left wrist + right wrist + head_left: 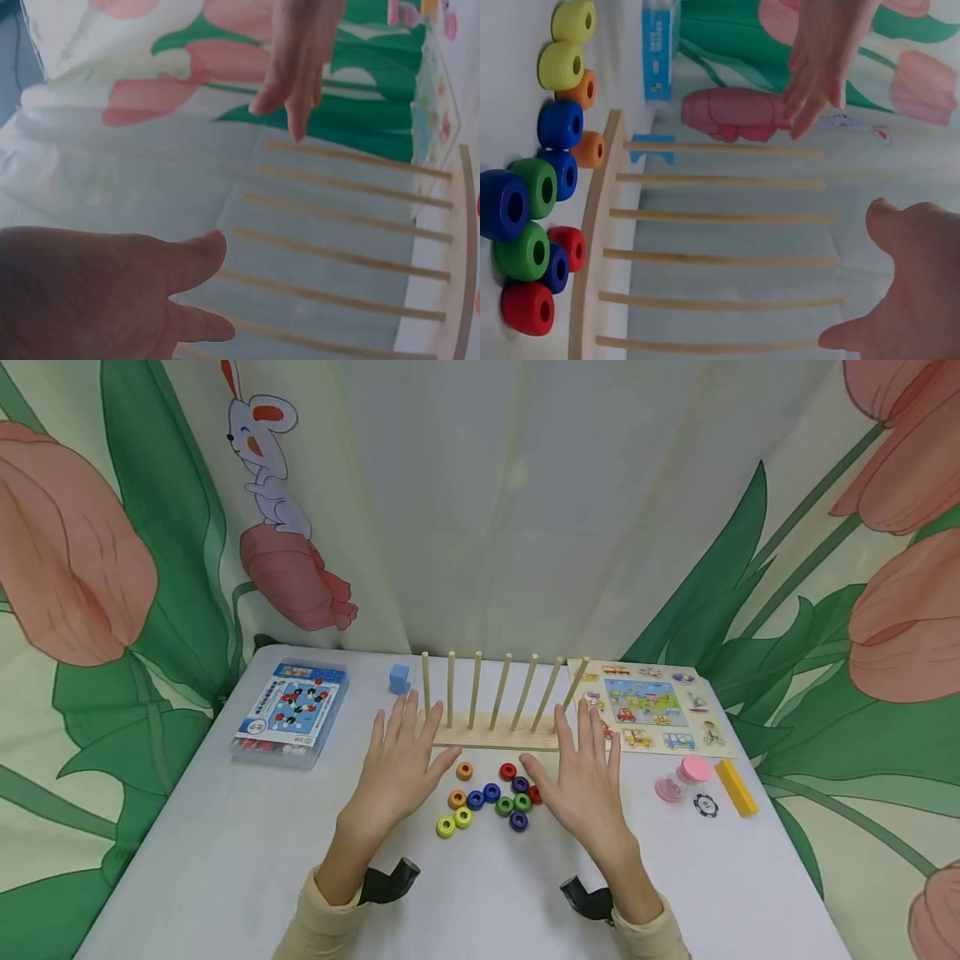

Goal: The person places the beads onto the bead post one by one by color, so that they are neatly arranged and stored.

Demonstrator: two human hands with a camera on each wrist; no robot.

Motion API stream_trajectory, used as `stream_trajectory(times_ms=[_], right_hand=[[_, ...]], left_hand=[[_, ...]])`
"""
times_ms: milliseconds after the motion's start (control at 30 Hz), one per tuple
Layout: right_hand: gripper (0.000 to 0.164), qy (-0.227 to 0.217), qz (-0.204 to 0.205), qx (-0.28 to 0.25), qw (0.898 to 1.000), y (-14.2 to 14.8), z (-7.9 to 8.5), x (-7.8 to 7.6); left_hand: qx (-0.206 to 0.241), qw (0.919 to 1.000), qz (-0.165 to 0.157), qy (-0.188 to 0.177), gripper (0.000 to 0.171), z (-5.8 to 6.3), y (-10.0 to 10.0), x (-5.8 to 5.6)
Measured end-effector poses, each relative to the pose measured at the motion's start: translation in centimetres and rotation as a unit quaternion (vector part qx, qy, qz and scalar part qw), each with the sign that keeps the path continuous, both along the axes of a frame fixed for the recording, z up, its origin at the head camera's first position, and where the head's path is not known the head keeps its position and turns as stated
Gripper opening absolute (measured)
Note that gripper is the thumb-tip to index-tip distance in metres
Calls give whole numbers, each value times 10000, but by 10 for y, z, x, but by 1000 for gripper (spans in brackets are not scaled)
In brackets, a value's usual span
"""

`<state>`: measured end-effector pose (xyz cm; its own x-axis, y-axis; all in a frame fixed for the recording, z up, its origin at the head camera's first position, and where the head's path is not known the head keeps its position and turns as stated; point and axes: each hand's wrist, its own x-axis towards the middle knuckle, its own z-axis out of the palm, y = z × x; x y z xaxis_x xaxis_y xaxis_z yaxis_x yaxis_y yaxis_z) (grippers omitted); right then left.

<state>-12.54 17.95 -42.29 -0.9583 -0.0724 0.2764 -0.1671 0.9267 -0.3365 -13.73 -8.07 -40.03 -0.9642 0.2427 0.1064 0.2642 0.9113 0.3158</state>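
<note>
My left hand (393, 777) and right hand (585, 789) hover palm down with fingers spread, holding nothing. Between them a wooden peg rack (510, 739) carries a row of upright bare dowels. In front of it lie loose beads with holes: yellow beads (446, 827), orange beads (465, 771), blue beads (491, 792), green beads (505, 807) and red beads (507, 771). The right wrist view shows these beads up close, a red bead (528, 308) nearest the bottom. Fingers of both hands overlap the rack's ends in the head view.
A clear plastic case (291, 714) lies at left, a blue block (400, 679) behind the rack. On the right are a picture puzzle board (705, 702), a pink-capped hourglass-like piece (682, 778), a poker chip (706, 805) and a yellow bar (737, 787). A printed curtain (510, 527) hangs behind.
</note>
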Motion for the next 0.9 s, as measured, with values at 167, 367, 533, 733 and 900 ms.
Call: stream_trajectory(times_ms=[167,367,533,733,900], right_hand=[[71,-151,-71,-800,9967,8,-13,0],[36,-1279,119,-1524,9799,24,-57,-6],[36,-1906,414,-1592,9678,28,-88,-2],[32,-1292,52,-1452,9809,19,-73,-3],[37,-649,488,-2079,9748,-32,-10,-19]], left_hand=[[890,9951,355,-253,68,-20,-15,-24],[2147,9715,863,-509,65,-94,-30,-72],[2266,9693,831,-469,67,-137,-32,-83],[2306,9702,690,-264,57,-144,-29,-82],[2264,9704,768,-354,57,-143,-29,-81]])
